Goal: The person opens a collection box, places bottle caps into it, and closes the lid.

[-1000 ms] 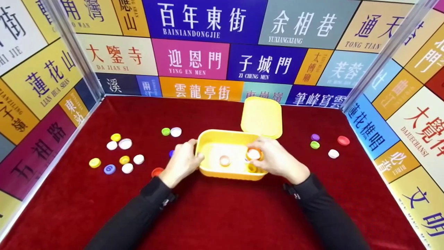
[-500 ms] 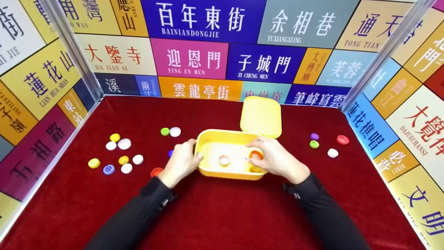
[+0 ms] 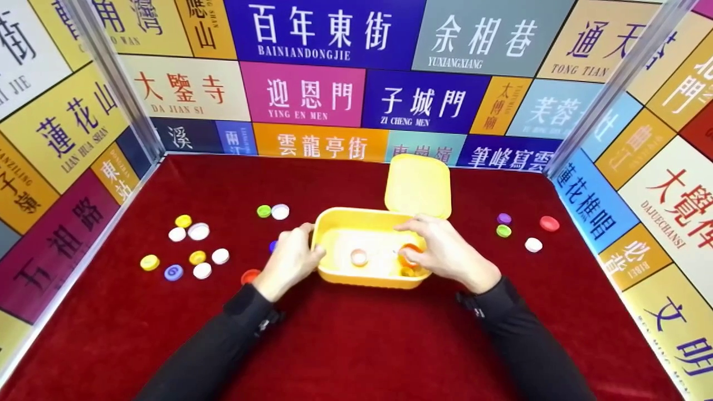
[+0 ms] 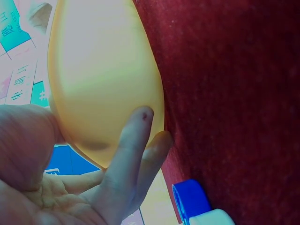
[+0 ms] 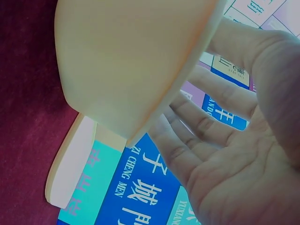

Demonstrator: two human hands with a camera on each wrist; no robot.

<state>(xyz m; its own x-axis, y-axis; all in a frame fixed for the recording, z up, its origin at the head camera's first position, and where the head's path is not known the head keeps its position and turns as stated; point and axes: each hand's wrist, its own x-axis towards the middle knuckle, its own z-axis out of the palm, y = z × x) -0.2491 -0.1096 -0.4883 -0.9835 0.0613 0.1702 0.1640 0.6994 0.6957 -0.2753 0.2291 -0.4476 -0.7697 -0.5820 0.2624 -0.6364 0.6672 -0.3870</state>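
Observation:
A yellow plastic box (image 3: 370, 280) stands on the red cloth. My left hand (image 3: 293, 256) grips its left end, thumb at the rim; in the left wrist view the fingertips (image 4: 143, 115) press the outer wall. Over the right end reaches my right hand (image 3: 448, 248), its fingers apart and the tips inside the rim. Right below them lies an orange bottle cap (image 3: 409, 253), partly covered by the hand. A yellow cap (image 3: 408, 272) sits in the near right corner, and a pale cap (image 3: 359, 257) farther left on the box floor.
Behind the box lies its yellow lid (image 3: 419, 186). Several loose caps are scattered at left, among them a blue cap (image 3: 174, 272). A red cap (image 3: 250, 275) lies beside the left wrist. At right are a red cap (image 3: 549, 223) and others. Printed walls (image 3: 306, 92) enclose the cloth.
The right hand has let go of the orange-and-white caps it held over the box; its fingers have spread and drawn slightly up and right. The left hand has kept its grip.

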